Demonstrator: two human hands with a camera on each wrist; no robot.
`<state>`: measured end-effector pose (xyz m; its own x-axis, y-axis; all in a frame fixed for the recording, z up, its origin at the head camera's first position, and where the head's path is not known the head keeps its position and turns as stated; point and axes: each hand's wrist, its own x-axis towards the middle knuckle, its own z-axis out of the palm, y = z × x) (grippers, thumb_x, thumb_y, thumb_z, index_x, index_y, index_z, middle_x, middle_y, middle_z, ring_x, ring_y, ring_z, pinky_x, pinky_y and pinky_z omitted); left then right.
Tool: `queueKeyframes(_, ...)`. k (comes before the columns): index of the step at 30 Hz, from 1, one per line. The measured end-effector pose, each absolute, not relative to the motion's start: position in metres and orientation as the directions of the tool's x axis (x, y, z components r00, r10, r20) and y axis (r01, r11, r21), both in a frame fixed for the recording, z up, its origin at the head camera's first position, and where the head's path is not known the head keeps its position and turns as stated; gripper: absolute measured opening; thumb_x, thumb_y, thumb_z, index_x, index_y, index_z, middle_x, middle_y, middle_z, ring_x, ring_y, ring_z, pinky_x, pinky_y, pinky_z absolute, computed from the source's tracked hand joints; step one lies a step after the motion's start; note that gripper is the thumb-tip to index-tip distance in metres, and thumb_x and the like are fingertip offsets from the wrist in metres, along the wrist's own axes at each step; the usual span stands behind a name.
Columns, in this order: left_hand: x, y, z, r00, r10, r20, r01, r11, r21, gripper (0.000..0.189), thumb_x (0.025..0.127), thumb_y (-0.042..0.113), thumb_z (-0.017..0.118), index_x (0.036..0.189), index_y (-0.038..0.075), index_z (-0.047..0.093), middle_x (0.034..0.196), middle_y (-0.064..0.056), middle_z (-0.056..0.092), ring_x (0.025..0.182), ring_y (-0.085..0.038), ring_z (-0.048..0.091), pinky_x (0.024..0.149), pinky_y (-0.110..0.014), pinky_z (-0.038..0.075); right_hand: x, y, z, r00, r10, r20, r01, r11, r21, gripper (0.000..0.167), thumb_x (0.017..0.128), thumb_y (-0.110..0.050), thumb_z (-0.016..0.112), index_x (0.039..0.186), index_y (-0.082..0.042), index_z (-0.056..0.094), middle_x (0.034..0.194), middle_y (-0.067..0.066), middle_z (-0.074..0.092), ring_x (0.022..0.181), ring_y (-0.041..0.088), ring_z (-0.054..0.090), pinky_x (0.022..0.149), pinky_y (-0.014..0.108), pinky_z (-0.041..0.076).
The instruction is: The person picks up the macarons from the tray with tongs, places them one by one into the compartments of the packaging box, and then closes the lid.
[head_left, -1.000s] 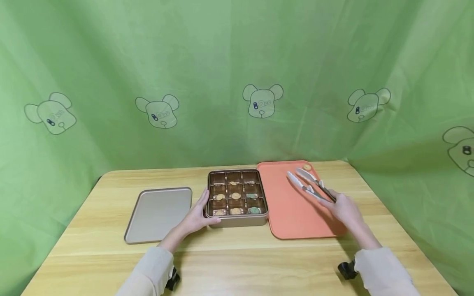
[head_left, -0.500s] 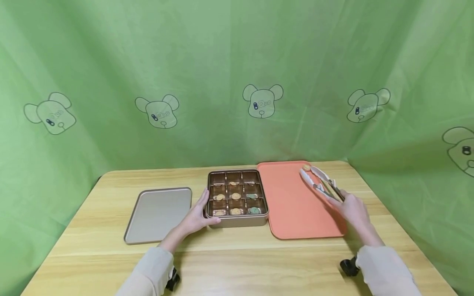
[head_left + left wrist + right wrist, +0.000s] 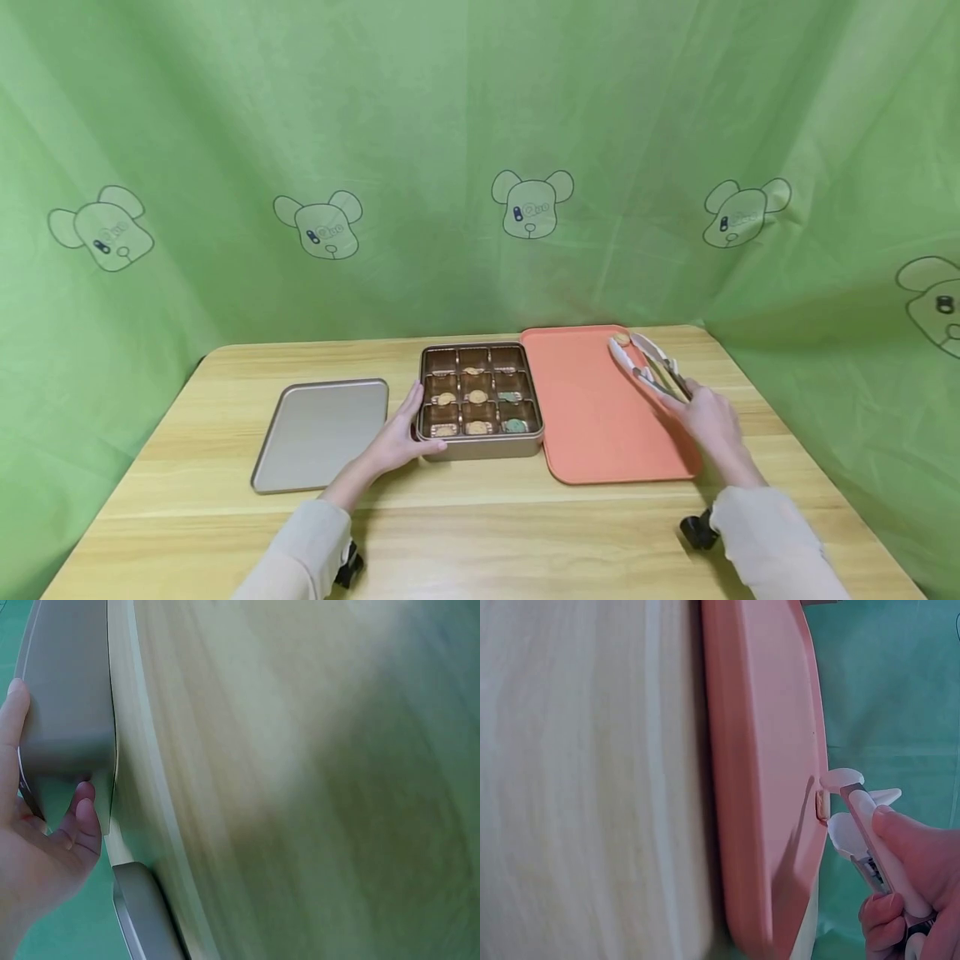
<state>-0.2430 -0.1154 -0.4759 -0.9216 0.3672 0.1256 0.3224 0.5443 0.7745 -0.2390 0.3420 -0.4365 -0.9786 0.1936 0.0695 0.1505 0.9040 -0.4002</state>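
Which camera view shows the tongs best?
The right wrist view: the tongs appear largest there, both tips plain. The head view shows them smaller, tips near the biscuit; the left wrist view shows none.

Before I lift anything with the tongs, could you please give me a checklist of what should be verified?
1. Right hand grips the tongs: ok.
2. Cookie on the orange tray lies between the tong tips: ok.
3. Cookie pinched firmly: cannot tell; contact is unclear.
4. Cookie tin steadied: ok, the left hand rests against its near left corner.
5. Lid off: ok, it lies left of the tin.
6. Free compartment: cannot tell surely; the far left compartment looks empty.
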Motion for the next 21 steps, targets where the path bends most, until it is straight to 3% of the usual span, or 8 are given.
queueKeyframes(8, -0.2423, -0.1159, -0.4749, -0.92, 0.369, 0.132, 0.328, 0.541, 0.774, 0.107, 0.07, 0.028, 0.078, 0.144, -0.002, 0.007, 0.151, -0.02, 0.003, 0.137, -0.037, 0.009, 0.111, -0.048, 0.012, -0.2453, 0.341, -0.4377, -0.979, 0.181, 0.091, 0.131, 0.908, -0.399, 0.056, 0.088, -0.044, 0.054, 0.115, 0.005, 0.049, 0.108, 0.04, 0.05, 0.09, 0.055, 0.05, 0.063, 0.053, 0.044)
queueKeyframes(21, -0.2421, -0.1154, -0.4752, -0.922, 0.368, 0.122, 0.32, 0.548, 0.773, 0.107, 0.07, 0.029, 0.077, 0.145, 0.0, 0.006, 0.151, -0.019, 0.001, 0.138, -0.036, 0.008, 0.111, -0.048, 0.011, -0.2485, 0.3351, -0.439, -0.98, 0.183, 0.08, 0.137, 0.906, -0.401, 0.053, 0.086, -0.044, 0.057, 0.111, 0.002, 0.05, 0.105, 0.041, 0.051, 0.088, 0.055, 0.051, 0.057, 0.05, 0.043)
